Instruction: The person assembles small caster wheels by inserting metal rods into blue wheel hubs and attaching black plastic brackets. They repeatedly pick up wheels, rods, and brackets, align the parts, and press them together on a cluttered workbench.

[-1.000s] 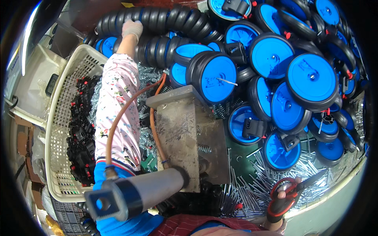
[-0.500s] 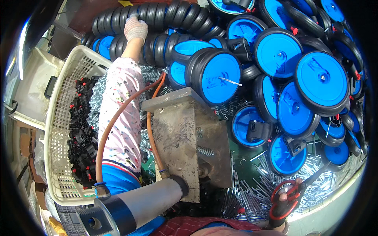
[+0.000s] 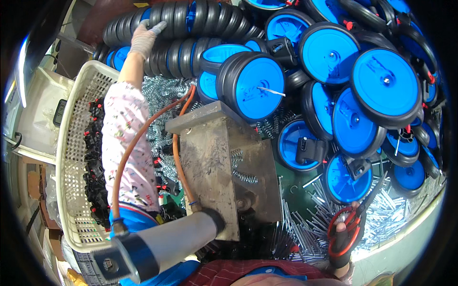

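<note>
My left hand point(image 3: 143, 42), in a pale knit glove, reaches out to the far row of black-tyred wheels point(image 3: 174, 20) at the upper left. Its fingers are spread, with the tips against or just above the tyres; contact is hard to judge. A second row of wheels point(image 3: 167, 61) lies just nearer than the hand. At the lower right, my right hand point(image 3: 341, 245), in a dark glove, is wrapped round a pair of scissors point(image 3: 354, 224) with red and black handles. The blades point up and right, over a heap of long metal pins point(image 3: 386, 209).
A metal press fixture point(image 3: 205, 157) with a cylinder point(image 3: 179, 243) and orange air hoses point(image 3: 128, 157) stands centrally. Beside my left sleeve is a cream basket point(image 3: 64, 190) with black plastic parts point(image 3: 95, 167). Springs point(image 3: 164, 95) lie behind the fixture; blue-and-black wheels point(image 3: 329, 55) pile up right.
My left hand has shifted left along the wheel row, and its fingers are now spread wider. The scissors have turned more upright in my right hand. The view has shifted slightly.
</note>
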The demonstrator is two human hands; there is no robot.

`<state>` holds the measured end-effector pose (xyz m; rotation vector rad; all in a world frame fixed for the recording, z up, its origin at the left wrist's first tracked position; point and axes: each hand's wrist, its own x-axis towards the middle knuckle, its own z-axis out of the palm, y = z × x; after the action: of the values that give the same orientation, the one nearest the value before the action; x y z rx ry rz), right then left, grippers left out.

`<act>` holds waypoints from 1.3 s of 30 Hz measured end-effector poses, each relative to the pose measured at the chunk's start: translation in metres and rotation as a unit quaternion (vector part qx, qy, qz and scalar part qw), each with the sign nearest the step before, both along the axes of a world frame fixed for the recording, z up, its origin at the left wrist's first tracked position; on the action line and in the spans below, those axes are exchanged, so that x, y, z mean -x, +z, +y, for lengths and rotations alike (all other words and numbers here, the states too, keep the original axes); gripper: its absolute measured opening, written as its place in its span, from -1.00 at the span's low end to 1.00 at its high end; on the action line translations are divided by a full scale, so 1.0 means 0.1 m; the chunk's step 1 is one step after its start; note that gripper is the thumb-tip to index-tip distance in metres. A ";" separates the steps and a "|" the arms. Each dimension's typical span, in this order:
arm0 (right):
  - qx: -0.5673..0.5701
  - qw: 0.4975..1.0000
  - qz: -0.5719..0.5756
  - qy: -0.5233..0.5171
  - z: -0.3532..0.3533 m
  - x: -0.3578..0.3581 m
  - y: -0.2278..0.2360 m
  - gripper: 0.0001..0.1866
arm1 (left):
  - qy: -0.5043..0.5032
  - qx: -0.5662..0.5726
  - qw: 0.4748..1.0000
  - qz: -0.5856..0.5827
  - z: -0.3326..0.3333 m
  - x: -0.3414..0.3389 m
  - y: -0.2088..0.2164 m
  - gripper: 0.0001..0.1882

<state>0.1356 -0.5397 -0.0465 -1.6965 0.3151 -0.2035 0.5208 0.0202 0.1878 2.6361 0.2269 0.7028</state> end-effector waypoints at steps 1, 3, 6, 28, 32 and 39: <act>-0.024 1.000 -0.005 0.000 0.00 0.00 0.01 -0.08 | -0.023 -0.021 0.999 -0.015 -0.09 0.13 0.12 -0.08; -0.121 0.992 0.010 0.022 0.00 0.01 0.03 -0.06 | -0.010 -0.005 0.999 -0.053 -0.28 0.46 0.36 -0.10; -0.120 0.990 -0.068 0.028 0.00 0.00 0.05 -0.22 | -0.097 0.001 0.991 -0.090 -0.53 1.05 0.70 -0.13; -0.351 0.689 -0.024 0.633 2.65 0.14 1.64 -0.45 | -0.263 0.117 0.958 -0.003 -0.13 4.13 0.83 -0.35; -0.422 0.698 0.058 0.575 3.16 -0.23 1.62 -0.26 | -0.121 0.034 0.991 0.039 -0.23 4.18 1.08 -0.12; -0.424 0.703 0.005 0.572 3.40 -0.47 1.79 -0.09 | -0.051 0.040 0.997 0.038 -0.31 4.15 1.10 -0.05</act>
<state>0.1827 -0.1992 0.1322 -0.7027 -0.6131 0.7846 0.1056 -0.0113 0.2974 2.5801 0.1371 0.5486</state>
